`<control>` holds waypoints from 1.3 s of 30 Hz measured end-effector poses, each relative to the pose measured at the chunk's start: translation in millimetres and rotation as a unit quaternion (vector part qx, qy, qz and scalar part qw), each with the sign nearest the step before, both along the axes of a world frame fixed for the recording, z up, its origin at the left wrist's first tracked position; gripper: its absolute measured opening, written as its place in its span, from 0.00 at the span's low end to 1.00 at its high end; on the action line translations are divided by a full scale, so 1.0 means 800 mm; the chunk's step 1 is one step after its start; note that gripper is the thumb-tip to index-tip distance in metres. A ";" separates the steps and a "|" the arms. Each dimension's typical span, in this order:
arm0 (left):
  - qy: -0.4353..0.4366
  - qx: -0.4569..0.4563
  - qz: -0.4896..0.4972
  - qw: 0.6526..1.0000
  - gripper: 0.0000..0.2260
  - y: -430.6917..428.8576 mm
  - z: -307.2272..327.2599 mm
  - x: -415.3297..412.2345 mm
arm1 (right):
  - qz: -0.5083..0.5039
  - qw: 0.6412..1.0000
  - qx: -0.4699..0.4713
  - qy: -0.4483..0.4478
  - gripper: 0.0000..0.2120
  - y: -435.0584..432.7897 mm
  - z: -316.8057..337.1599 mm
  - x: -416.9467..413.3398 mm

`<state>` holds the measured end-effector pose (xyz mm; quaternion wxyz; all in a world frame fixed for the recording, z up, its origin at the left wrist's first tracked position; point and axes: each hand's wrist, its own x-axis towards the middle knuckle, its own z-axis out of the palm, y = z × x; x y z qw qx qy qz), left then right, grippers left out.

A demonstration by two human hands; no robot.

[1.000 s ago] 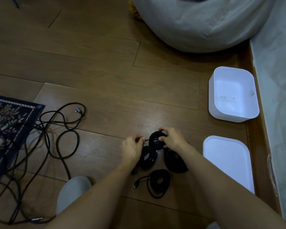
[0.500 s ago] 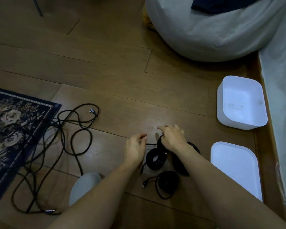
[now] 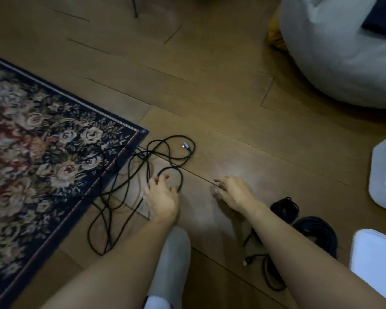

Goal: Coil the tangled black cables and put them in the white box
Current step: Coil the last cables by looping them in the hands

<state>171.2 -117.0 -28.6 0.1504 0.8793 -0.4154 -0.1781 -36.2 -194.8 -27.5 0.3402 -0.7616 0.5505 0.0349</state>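
Brown wooden floor (image 3: pixel 210 97) fills the view, dim and somewhat blurred. Across 9 o'clock lies a dark flowered rug (image 3: pixel 42 152), and at 1 o'clock bulges a pale grey beanbag (image 3: pixel 343 59).

Next in size, the tangled cable (image 3: pixel 146 168) sprawls at 8 o'clock in loose crossing loops, partly on the rug's corner and partly on bare boards. It looks light, thin and limp. I judge it will snag on itself if pulled from the middle, so the better hold is probably near a free end, feeding loops into the palm from there.

At 3 o'clock the white box (image 3: pixel 383 175) is cut by the frame edge and shows mostly its outer wall, so its contents cannot be told. Its lid (image 3: pixel 377 264) lies apart at 4 o'clock, flat on the floor. At 5 o'clock, between the lid and the right forearm, the coiled cables (image 3: pixel 316 230) rest on the boards outside the box, partly hidden by the arm.

The left hand (image 3: pixel 162 197), at 7 o'clock, reaches with bent fingers onto a loop of the tangle. Whether it has closed on the strand I cannot tell through the blur. The right hand (image 3: pixel 234 192), at its 3 o'clock, hovers over bare boards, fingers loose and holding nothing.

Smallest, a silvery plug (image 3: pixel 185 145) marks one cable end at 1 o'clock of the left hand.
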 end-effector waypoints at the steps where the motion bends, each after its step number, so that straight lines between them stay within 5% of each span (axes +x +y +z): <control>1: -0.005 0.012 0.030 0.999 0.20 0.007 0.001 0.014 | 0.023 1.000 -0.010 -0.005 0.20 -0.001 -0.001 0.022; 6: 0.075 0.069 0.056 0.993 0.32 0.026 -0.035 0.061 | 0.121 0.992 -0.016 -0.034 0.22 0.002 -0.015 0.115; 12: 0.157 -0.011 0.057 0.986 0.13 0.009 -0.054 0.055 | 0.127 0.989 0.046 -0.052 0.24 0.011 -0.036 0.158; 24: 0.325 -0.043 0.038 0.944 0.15 -0.025 -0.057 0.016 | 0.110 0.992 0.061 -0.002 0.34 -0.017 -0.052 0.117; 31: 0.386 -0.013 -0.011 0.922 0.15 -0.027 -0.039 -0.028 | 0.107 0.991 0.017 0.074 0.16 -0.021 -0.049 0.075; 39: 0.227 -0.023 -0.124 0.966 0.06 -0.044 -0.012 -0.058 | -0.142 0.987 -0.065 -0.046 0.05 -0.044 0.004 0.015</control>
